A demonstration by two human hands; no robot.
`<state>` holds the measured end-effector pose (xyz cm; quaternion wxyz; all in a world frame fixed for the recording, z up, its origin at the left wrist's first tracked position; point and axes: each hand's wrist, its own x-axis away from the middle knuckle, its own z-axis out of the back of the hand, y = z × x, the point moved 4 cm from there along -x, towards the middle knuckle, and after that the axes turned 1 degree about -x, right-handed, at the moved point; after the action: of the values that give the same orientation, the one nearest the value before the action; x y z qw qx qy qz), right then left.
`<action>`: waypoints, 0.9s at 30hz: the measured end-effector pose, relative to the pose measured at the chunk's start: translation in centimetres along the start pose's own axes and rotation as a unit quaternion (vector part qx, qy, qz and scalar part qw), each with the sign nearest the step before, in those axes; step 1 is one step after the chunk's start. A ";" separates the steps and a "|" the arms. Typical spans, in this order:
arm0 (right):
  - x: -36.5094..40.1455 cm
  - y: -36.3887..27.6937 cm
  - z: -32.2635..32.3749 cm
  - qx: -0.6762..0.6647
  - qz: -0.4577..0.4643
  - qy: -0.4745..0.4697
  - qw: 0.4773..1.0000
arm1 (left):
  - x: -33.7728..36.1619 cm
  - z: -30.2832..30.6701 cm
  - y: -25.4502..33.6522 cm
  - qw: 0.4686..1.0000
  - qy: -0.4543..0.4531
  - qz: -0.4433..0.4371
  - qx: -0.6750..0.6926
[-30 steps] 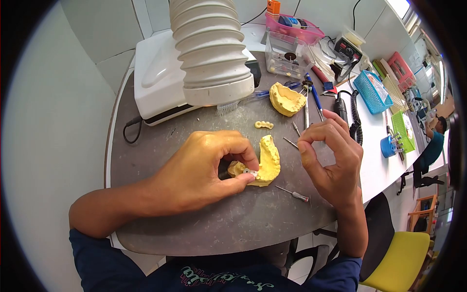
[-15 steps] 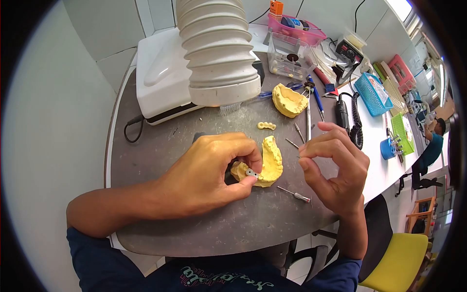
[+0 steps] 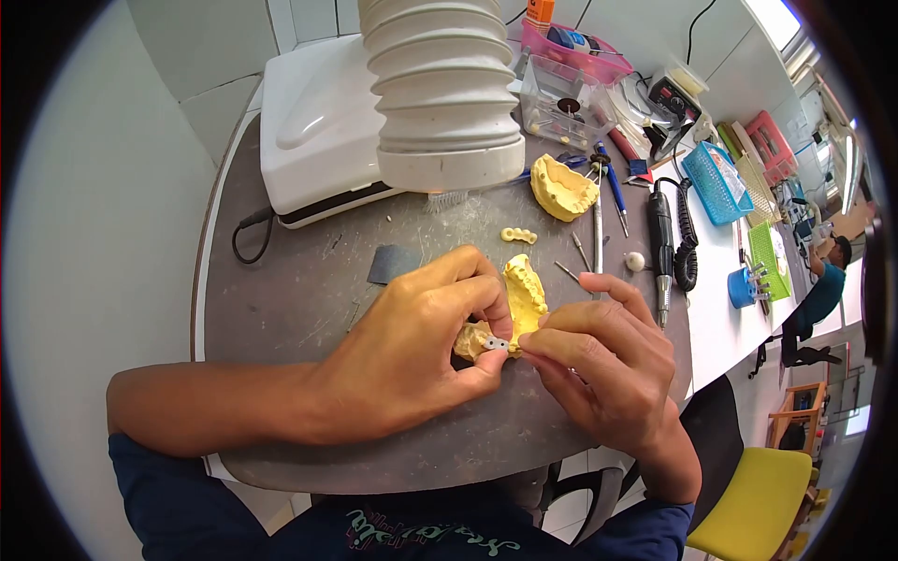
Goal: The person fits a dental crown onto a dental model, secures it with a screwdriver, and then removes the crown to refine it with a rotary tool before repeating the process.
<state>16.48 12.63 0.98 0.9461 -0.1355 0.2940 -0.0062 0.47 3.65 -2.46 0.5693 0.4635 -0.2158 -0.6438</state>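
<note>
My left hand (image 3: 421, 327) pinches a small grey dental piece with two holes (image 3: 496, 344) between thumb and forefinger, against a yellow plaster dental model (image 3: 527, 290) lying on the bench. The model's left end shows under my fingers. My right hand (image 3: 608, 365) has its thumb and forefinger pressed together at the model's right side, just beside the grey piece. Whatever is in that pinch is too small or hidden to name. Above the model lies a short cream-coloured row of teeth (image 3: 518, 236). A second yellow dental model (image 3: 564, 189) sits farther back.
A ribbed white suction hose (image 3: 444, 93) hangs over the bench beside a white machine (image 3: 318, 122). A black handpiece (image 3: 661, 234), thin tools (image 3: 580, 251) and a blue basket (image 3: 718, 178) are at right. Dark sandpaper (image 3: 393, 264) lies at left. A person (image 3: 814, 299) sits far right.
My right hand has moved left and down, bringing its fingertips to the model. The small silver-handled screwdriver beside the model is now covered by that hand. My left hand keeps its pinch.
</note>
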 end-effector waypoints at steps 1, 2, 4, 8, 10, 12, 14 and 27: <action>0.0 0.0 -0.1 0.002 0.001 0.000 1.000 | 0.0 0.0 0.0 1.000 0.002 -0.006 -0.001; 0.0 -0.1 -0.3 0.002 0.002 -0.002 1.000 | 0.0 0.0 0.0 1.000 0.005 -0.011 -0.003; 0.0 -0.2 -0.5 0.014 0.011 -0.003 1.000 | 0.0 0.0 0.1 1.000 0.005 -0.011 -0.002; -0.2 -0.4 -0.8 0.032 0.021 -0.007 0.999 | 0.0 0.0 0.0 1.000 0.006 -0.012 -0.001; -0.3 -0.5 -0.8 0.057 0.034 -0.023 0.998 | 0.0 0.1 0.1 1.000 0.007 -0.011 0.001; -0.4 -0.6 -0.8 0.064 0.041 -0.026 0.997 | 0.1 0.0 -0.1 1.000 0.008 -0.010 0.003; -0.5 -0.7 -0.7 0.071 0.048 -0.030 0.996 | 0.1 0.0 -0.1 1.000 0.015 -0.024 0.005; 2.1 0.2 2.6 0.092 -0.131 -0.140 0.977 | -0.1 0.4 0.2 1.000 -0.013 0.001 0.004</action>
<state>19.66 13.30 1.86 0.9774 -0.0849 0.1364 -0.1375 0.18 3.56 -2.10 0.5649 0.4574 -0.2264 -0.6484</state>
